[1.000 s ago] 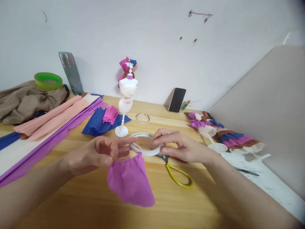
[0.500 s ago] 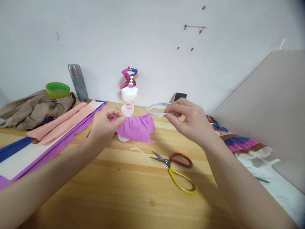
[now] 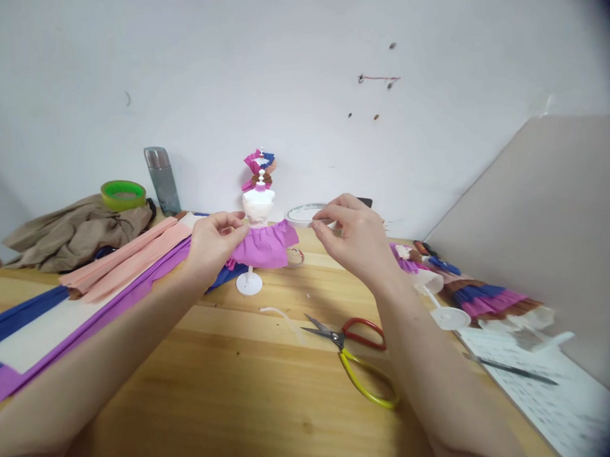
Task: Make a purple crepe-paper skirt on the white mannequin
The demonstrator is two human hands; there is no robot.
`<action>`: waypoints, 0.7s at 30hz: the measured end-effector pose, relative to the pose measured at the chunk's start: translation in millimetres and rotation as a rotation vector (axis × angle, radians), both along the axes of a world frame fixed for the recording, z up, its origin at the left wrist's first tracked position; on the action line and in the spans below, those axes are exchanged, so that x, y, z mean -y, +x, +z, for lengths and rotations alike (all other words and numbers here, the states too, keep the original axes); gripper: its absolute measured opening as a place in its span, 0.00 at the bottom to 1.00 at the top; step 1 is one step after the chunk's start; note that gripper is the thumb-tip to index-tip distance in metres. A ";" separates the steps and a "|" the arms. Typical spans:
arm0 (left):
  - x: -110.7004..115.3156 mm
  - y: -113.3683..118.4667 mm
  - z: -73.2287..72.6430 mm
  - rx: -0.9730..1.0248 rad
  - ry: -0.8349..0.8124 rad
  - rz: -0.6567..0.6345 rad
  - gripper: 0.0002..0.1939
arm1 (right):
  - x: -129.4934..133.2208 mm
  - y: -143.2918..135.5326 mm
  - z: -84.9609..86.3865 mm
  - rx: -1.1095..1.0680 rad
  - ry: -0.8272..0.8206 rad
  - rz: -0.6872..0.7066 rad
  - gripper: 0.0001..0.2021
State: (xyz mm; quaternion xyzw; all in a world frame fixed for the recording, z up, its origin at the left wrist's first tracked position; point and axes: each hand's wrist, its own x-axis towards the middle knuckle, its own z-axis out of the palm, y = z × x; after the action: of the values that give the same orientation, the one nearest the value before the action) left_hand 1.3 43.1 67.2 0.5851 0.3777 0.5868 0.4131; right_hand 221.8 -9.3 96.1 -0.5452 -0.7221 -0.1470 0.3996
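Note:
My left hand point(image 3: 216, 246) is closed in a pinch on the upper edge of a gathered purple crepe paper strip point(image 3: 265, 246). The strip lies across the front of a small white dress form point(image 3: 258, 205), at its waist, with the round base point(image 3: 249, 284) showing below. My right hand point(image 3: 352, 237) is pinched on the near edge of a thin roll of white tape point(image 3: 305, 222), held just right of the form. Whether a length of tape runs between my hands, I cannot make out. Below them lie open scissors point(image 3: 333, 335) with one red and one yellow handle.
Layered crepe paper strips point(image 3: 108, 309) lie left, near a brown cloth point(image 3: 79, 230), a green tape roll point(image 3: 124, 195) and a bottle point(image 3: 162, 180). Behind the form is a colourful ruffled piece point(image 3: 259, 162). At right are ruffled doll dresses point(image 3: 482, 295) and a pen point(image 3: 520, 371) on paper.
The purple strip has shifted left across the form's waist, and my right hand has moved left with the tape roll. The view has tilted up slightly, showing more of the form's base.

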 end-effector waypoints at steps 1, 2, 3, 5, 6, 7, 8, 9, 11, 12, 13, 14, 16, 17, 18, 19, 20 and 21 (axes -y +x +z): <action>-1.6 0.2 -0.4 0.009 -0.001 -0.013 0.09 | -1.0 -0.2 0.0 0.001 0.000 0.001 0.10; -2.9 0.3 -0.4 0.015 0.003 -0.021 0.09 | -2.0 -0.2 0.1 0.004 0.003 0.002 0.10; -4.0 0.4 -0.1 0.021 0.009 -0.026 0.09 | -3.1 0.0 0.2 0.007 0.008 0.001 0.09; -5.7 0.3 1.0 0.026 0.015 -0.036 0.09 | -5.1 0.5 0.6 0.008 0.015 0.005 0.09; -6.3 0.1 1.7 0.024 0.014 -0.040 0.09 | -6.1 0.8 0.8 0.005 0.015 0.009 0.09; -6.7 0.0 2.3 0.021 0.014 -0.043 0.09 | -7.0 1.1 1.1 0.002 0.011 0.012 0.09; -7.0 -0.1 2.8 0.016 0.014 -0.044 0.09 | -7.8 1.3 1.4 0.001 0.004 0.012 0.09; -7.1 -0.3 3.3 0.014 0.013 -0.049 0.09 | -8.4 1.4 1.7 0.002 -0.004 0.009 0.09; -7.0 -0.6 4.1 0.030 0.003 -0.072 0.10 | -9.2 1.3 2.6 0.003 -0.018 0.002 0.09; -6.8 -0.8 4.5 0.045 -0.008 -0.094 0.10 | -9.5 1.1 3.2 0.005 -0.023 0.001 0.09; -6.7 -1.0 4.9 0.059 -0.020 -0.118 0.10 | -9.7 0.9 3.8 0.007 -0.026 0.003 0.09; -6.6 -1.2 5.2 0.067 -0.031 -0.142 0.10 | -10.0 0.7 4.4 0.007 -0.027 0.009 0.09; -7.0 -1.9 5.7 0.068 -0.045 -0.176 0.10 | -11.0 0.3 5.5 0.005 -0.025 0.025 0.09; -7.5 -2.2 6.0 0.065 -0.046 -0.185 0.10 | -11.8 0.0 6.1 0.004 -0.023 0.031 0.09; -8.1 -2.5 6.2 0.067 -0.045 -0.189 0.09 | -12.8 -0.3 6.5 0.002 -0.021 0.034 0.09; -8.9 -2.8 6.4 0.073 -0.043 -0.189 0.09 | -13.9 -0.8 6.8 0.001 -0.022 0.037 0.09; -9.7 -3.0 6.6 0.081 -0.040 -0.190 0.10 | -15.1 -1.5 7.1 0.001 -0.025 0.037 0.09; -10.5 -3.1 6.8 0.088 -0.040 -0.189 0.10 | -16.3 -2.3 7.3 0.001 -0.029 0.035 0.09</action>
State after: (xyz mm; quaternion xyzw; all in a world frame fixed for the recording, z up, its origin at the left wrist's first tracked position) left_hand -1.8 53.6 74.0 0.5835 0.3139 0.5627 0.4942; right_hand 219.5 7.0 103.3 -0.5382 -0.7338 -0.1299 0.3936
